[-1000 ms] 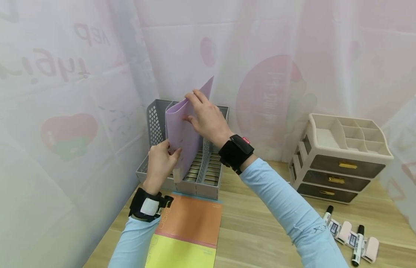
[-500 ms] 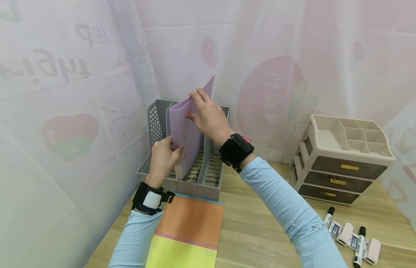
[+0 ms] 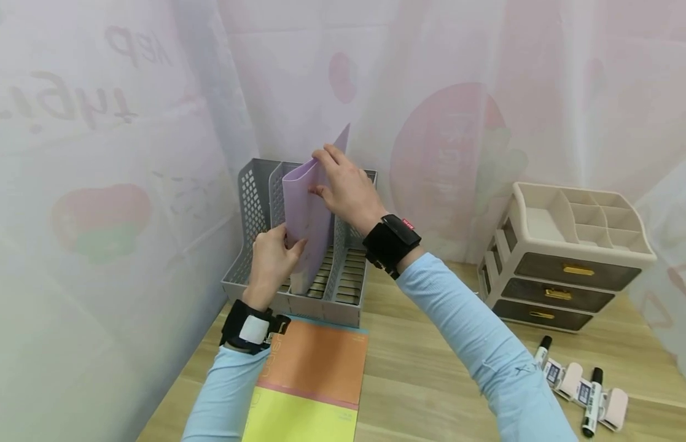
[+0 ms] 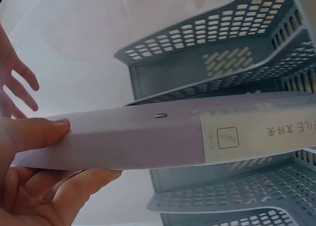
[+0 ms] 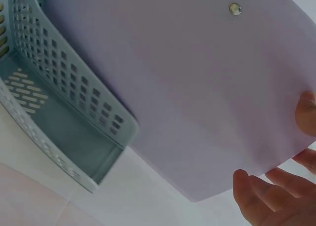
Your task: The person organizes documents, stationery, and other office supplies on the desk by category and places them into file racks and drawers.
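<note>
A light purple file folder stands upright in the middle compartment of the grey file rack. My left hand pinches its spine, thumb on one side and fingers on the other. A pale label and a metal-rimmed hole show along the spine in the left wrist view. My right hand grips the folder's top edge, with the thumb on the near face and fingers over the far side. In the right wrist view, one broad cover fills most of the picture beside the rack's perforated divider.
Orange and yellow booklets lie on the wooden table in front of the rack. To the right stands a beige drawer organizer. Black-capped markers and pink clips lie at the lower right. Printed curtains hang left and behind.
The folder has shifted slightly to the right within the rack, and both hands have moved with it, keeping their grips. The head view has also shifted a little.
</note>
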`<state>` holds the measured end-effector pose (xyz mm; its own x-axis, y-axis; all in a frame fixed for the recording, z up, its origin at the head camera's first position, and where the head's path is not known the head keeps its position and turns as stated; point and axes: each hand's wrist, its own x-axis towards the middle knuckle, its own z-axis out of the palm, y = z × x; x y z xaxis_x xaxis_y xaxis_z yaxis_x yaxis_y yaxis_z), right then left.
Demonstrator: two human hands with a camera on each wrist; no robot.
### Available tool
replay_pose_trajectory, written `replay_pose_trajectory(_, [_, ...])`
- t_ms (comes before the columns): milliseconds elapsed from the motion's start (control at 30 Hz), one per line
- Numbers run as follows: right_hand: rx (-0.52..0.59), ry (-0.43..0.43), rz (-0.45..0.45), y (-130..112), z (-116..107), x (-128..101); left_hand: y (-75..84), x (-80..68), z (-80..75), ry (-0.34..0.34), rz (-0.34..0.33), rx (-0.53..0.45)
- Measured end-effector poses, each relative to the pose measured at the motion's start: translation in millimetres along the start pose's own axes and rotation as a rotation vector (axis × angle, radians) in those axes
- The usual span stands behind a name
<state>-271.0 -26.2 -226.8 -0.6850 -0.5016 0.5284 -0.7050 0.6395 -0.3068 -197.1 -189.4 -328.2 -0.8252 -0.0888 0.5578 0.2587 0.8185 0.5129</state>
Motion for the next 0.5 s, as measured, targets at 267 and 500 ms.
replay_pose_trajectory(267, [-0.028,-0.067,0.035,3,22,-12,-19.0,-15.1,9.2,-0.062,-0.047,-0.002])
replay_pose_trajectory(500, [-0.091,-0.119,0.014,4,50,-23,-37.4,-35.7,18.0,-0.088,-0.101,-0.016])
